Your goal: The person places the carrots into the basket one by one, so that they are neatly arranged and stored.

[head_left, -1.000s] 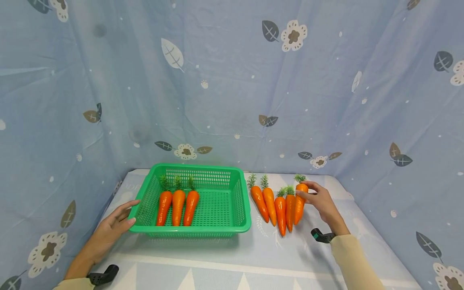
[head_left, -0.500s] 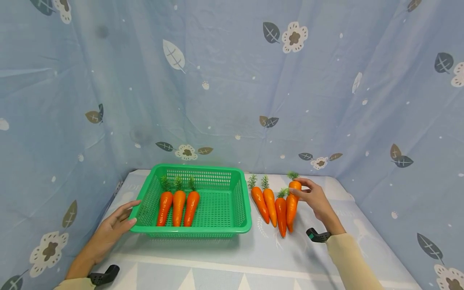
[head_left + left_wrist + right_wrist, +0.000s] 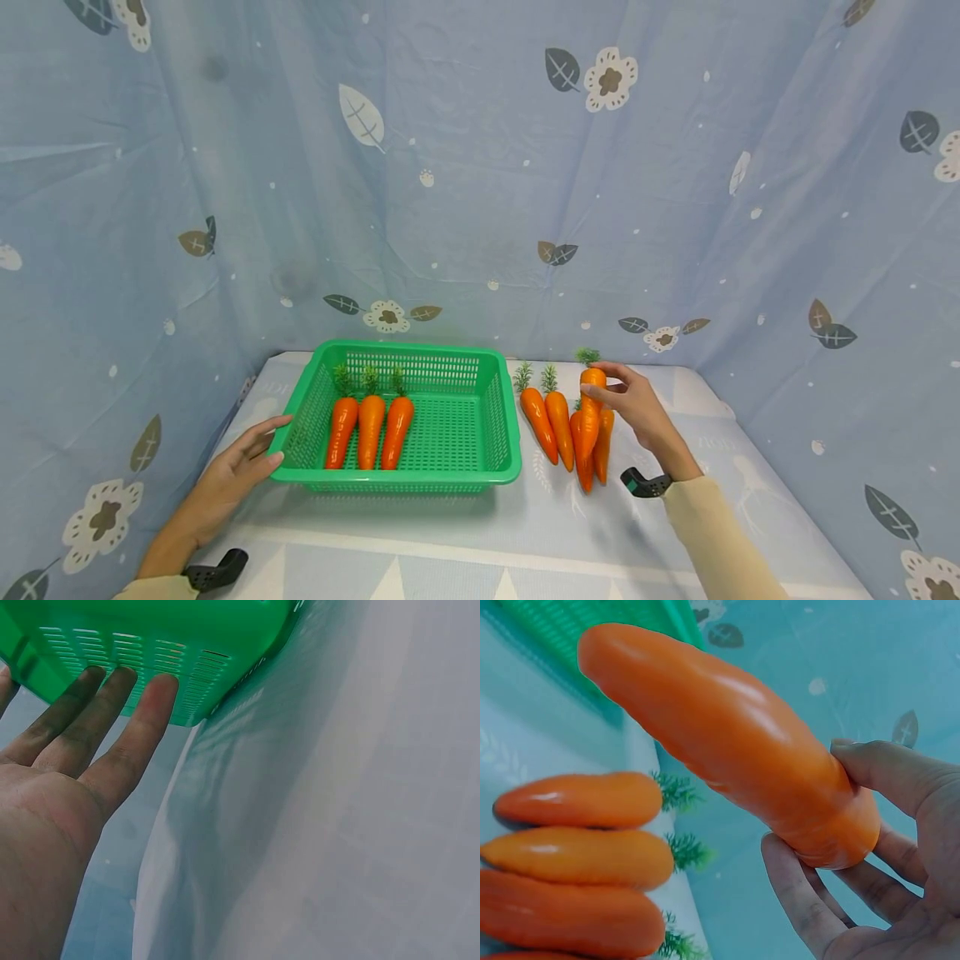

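Observation:
In the head view my right hand (image 3: 632,407) pinches an orange carrot (image 3: 592,404) near its leafy top, lifted above the carrots on the table. The right wrist view shows the thumb and fingers round the thick end of this held carrot (image 3: 735,735), its tip pointing away. Beneath it lie a red-orange carrot (image 3: 576,425) and another carrot (image 3: 604,442), both partly hidden. My left hand (image 3: 232,471) rests against the left side of a green basket (image 3: 390,477). Straight fingers (image 3: 154,705) touch its slotted wall in the left wrist view.
Inside the basket, three carrots (image 3: 371,429) lie side by side at the left, leaves toward the back. Two more carrots (image 3: 540,423) lie on the table just right of the basket. A patterned blue curtain (image 3: 480,167) hangs behind the table (image 3: 480,533).
My right hand has moved left with the carrot, raising it from the row's right end across its neighbours. My left hand and the basket have stayed put.

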### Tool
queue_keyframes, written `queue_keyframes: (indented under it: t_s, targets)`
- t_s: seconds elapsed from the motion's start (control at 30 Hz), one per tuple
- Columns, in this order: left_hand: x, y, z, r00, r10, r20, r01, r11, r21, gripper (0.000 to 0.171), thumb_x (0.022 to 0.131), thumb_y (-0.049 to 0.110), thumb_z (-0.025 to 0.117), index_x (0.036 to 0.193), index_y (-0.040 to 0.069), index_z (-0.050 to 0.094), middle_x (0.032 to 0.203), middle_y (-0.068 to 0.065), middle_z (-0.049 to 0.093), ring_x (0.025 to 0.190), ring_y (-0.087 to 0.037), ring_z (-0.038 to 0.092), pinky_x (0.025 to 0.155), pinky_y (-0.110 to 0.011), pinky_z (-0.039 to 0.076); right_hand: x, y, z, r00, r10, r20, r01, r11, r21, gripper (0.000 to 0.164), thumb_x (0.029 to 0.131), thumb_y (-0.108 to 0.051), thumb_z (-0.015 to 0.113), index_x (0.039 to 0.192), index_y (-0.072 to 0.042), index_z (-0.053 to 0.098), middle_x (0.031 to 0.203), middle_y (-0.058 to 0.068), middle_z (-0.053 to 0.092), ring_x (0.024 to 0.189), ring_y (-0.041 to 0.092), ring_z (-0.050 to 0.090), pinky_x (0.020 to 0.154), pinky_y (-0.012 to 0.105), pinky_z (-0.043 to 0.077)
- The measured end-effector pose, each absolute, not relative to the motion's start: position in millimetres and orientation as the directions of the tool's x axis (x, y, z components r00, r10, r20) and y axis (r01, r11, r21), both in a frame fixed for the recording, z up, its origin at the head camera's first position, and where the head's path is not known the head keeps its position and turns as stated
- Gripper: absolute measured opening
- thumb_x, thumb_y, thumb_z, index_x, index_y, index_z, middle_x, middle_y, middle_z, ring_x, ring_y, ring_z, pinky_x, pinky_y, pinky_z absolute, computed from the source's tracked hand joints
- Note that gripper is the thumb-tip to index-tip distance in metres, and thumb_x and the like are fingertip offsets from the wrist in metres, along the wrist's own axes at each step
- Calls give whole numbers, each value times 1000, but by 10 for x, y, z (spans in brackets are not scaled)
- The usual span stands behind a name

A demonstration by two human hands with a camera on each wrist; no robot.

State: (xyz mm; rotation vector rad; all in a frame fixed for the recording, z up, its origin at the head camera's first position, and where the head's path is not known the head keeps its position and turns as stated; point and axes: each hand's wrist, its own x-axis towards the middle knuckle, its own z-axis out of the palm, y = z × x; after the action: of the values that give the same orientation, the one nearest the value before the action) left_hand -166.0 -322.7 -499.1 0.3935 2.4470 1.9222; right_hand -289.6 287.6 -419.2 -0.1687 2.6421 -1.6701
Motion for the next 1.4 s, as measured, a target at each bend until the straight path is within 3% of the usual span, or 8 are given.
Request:
queue_keyframes:
  t_s: [0.33,0.7,0.77,1.0,1.27,1.4]
  targets:
    - [-1662,-3236,-5014,-966,206,153,198,218,956,55,111,16,47,163,18,28,168,-17,14,139,3,27,96,-13,43,-2899,2714,-4121,-989,-134,56,-108,421,-900,68,90,-39,81,146,-10,55,141,16,54,107,29,64,93,46,55]
    - [-1661,-3235,-5016,-968,205,142,186,215,959,56,112,16,47,164,19,28,169,-15,13,146,-7,24,96,-13,42,-2907,2493,-4056,-976,-198,88,-156,363,-919,64,91,-35,81,143,-8,57,142,16,54,108,31,65,93,51,55]
    - [-1662,-3235,-5017,-969,203,140,184,219,958,56,111,17,47,164,19,28,169,-15,13,148,-13,23,96,-14,43,-2916,2454,-4053,-974,-207,91,-161,355,-921,62,91,-34,81,143,-9,57,142,15,53,108,31,65,93,50,56]
    - [-1675,-3233,-4996,-970,206,132,178,227,957,56,111,17,48,164,20,28,170,-16,11,149,-55,9,95,-13,42,-2939,2307,-4044,-967,-236,97,-175,338,-925,57,90,-36,82,139,-16,60,137,11,57,105,30,66,89,46,56]
    - [-1685,-3229,-4985,-973,189,132,176,237,955,57,111,19,50,163,21,30,169,-18,14,149,-54,12,95,-12,42,-2963,2124,-4021,-965,-249,79,-169,365,-915,59,86,-45,84,137,-25,62,137,5,57,107,30,63,93,46,53]
    - [-1680,-3237,-4981,-973,193,127,172,236,956,57,111,19,51,163,21,30,169,-19,12,148,-58,11,94,-12,42,-2988,2004,-4030,-955,-283,86,-180,326,-928,59,87,-42,84,138,-22,62,137,4,57,105,32,62,96,52,52]
